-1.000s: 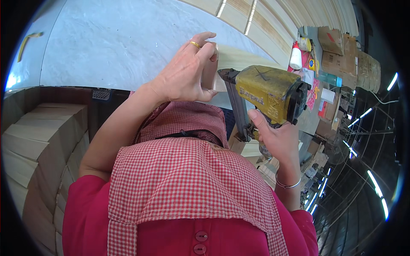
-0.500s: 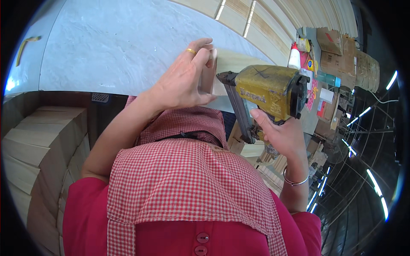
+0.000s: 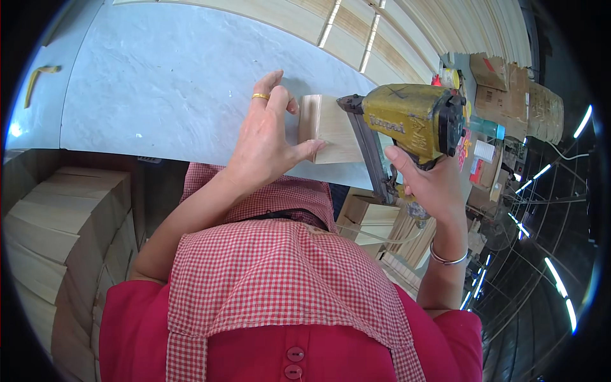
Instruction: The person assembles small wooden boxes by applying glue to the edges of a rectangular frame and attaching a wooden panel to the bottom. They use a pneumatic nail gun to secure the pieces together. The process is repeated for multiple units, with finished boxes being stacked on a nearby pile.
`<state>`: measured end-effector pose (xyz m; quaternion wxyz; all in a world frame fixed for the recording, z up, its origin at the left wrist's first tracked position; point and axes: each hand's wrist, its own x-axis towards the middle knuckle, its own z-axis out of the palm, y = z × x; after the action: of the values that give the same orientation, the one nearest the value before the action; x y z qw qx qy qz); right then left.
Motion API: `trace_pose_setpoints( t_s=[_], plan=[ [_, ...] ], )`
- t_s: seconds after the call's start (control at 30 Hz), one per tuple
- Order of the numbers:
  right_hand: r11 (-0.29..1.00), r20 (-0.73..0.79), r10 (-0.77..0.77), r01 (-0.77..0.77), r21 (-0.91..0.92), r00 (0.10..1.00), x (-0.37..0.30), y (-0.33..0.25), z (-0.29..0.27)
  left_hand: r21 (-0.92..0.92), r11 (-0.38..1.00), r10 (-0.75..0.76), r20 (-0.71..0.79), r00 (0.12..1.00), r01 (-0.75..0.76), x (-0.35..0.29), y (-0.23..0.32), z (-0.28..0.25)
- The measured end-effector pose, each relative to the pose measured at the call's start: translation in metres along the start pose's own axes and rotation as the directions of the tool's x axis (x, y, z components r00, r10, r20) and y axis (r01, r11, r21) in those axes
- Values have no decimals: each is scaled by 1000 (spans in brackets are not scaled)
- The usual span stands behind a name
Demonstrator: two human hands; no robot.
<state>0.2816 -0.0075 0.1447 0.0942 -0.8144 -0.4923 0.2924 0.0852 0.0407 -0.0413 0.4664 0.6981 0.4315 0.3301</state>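
On the pale marbled worktop (image 3: pixel 165 83) lies a light wooden box or stacked wood piece (image 3: pixel 337 130), its left end showing layered edges. My left hand (image 3: pixel 264 130) is beside that end, fingers raised and spread from the thumb. The thumb tip overlaps the near corner of the wood; the other fingertips appear clear of it. My right hand (image 3: pixel 433 184) is wrapped round the handle of a worn yellow and black nail gun (image 3: pixel 404 118). The gun's nose is over the wood's right part; whether it touches cannot be made out.
Wooden strips and panels (image 3: pixel 407 38) line the far edge. Stacked wooden pieces (image 3: pixel 70 210) stand below the worktop at left. A bent yellow strip (image 3: pixel 38 83) lies at the far left. Cardboard boxes (image 3: pixel 499 92) and a teal bottle (image 3: pixel 487 127) are at right.
My left hand has shifted left, its fingers coming away from the wood's end. The nail gun has moved slightly right and up in the picture, still held in my right hand.
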Motion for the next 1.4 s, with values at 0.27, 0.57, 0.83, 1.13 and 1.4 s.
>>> trace_pose_setpoints(
  t_s=[0.27,0.57,0.83,1.13,1.4],
  plan=[
    [979,48,193,-195,59,980,-2,-2,3,10,1000,0,6,1000,0,-1,0,0],
    [990,12,25,-26,135,1000,1,12,5,16,1000,12,23,1000,-12,-1,0,0],
    [996,-28,-24,27,90,999,3,16,0,80,993,94,-19,995,-92,-1,6,-4],
    [969,-105,240,-232,80,965,2,62,-37,430,758,372,333,867,-490,32,63,42],
    [979,-73,182,-174,105,981,7,69,-41,403,777,311,422,851,-484,49,61,58]
  ],
)
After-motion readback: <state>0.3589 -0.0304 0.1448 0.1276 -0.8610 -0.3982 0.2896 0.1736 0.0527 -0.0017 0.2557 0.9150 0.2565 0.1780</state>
